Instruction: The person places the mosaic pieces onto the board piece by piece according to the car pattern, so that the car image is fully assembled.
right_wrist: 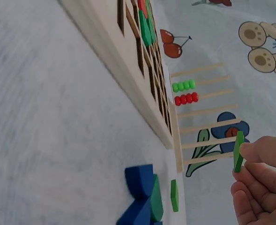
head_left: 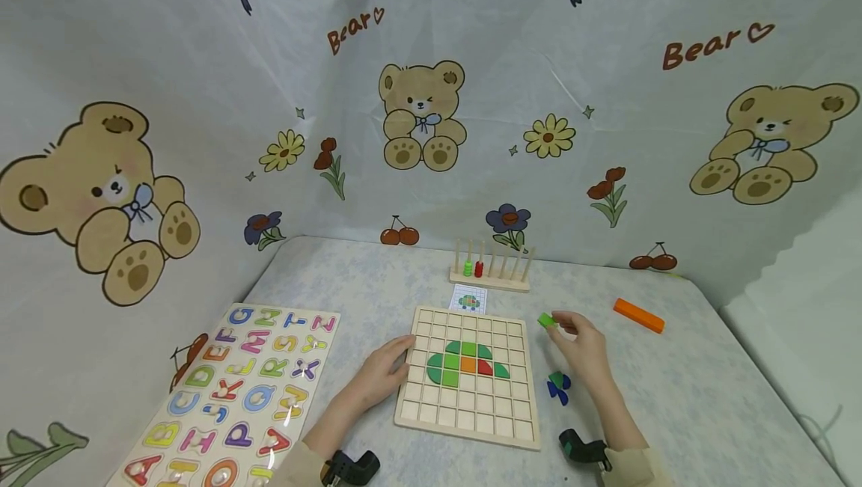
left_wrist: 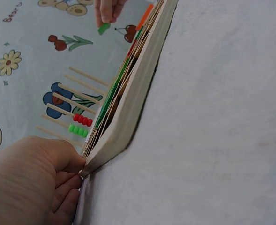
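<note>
My right hand [head_left: 581, 345] pinches a light green square tile [head_left: 547, 320] between thumb and fingertips, to the right of the wooden grid board [head_left: 465, 423]. In the right wrist view the tile [right_wrist: 239, 151] is held edge-on, clear of the table. My left hand [head_left: 377, 375] rests with its fingertips against the board's left edge. On the board, green, orange and red pieces [head_left: 468, 364] form a cluster. Below my right hand lie several blue pieces [head_left: 558, 393] and a dark green one [head_left: 556, 378]; another light green piece [right_wrist: 174, 195] lies beside them.
Behind the board lies a small pattern card [head_left: 468, 298], and beyond it stands a wooden peg rack [head_left: 490, 280] with green and red beads. A letter board [head_left: 229, 397] is on the left. An orange bar [head_left: 639, 316] lies at the right. A bear-print curtain [head_left: 471, 195] hangs behind.
</note>
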Motion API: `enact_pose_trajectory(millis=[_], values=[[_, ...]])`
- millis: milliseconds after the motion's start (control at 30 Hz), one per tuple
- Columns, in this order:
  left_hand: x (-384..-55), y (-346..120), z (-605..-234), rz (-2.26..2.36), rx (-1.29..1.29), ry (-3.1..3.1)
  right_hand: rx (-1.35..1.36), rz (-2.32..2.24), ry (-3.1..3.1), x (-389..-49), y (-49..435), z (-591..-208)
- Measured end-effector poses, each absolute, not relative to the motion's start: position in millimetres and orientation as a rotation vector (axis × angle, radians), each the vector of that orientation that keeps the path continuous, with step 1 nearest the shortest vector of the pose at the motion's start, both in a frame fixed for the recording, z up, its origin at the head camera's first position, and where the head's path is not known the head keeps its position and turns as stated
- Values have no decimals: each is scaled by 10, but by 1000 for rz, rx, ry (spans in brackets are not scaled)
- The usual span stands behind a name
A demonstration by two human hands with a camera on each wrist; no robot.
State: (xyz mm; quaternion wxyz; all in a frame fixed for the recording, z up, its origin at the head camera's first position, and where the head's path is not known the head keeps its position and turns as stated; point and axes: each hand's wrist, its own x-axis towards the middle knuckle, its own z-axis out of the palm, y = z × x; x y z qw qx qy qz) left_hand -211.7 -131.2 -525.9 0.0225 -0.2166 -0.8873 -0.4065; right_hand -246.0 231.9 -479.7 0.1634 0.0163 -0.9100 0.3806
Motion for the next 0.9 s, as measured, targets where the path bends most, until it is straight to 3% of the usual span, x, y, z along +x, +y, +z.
enact_pose_trajectory(millis=[300,533,900], values=[[-2114,-1315,-5256,-1267,-692,-2726,365,1022,-2478,-2601,2303,-5098],[-2104,-1315,-5243,-1268,-699,-2725,410,1154,-2512,-2265,1895,-4669],[-2124,-1326,-5261,-1265,-700,-2736,556,1158,-2540,-2145,1586,-4638]])
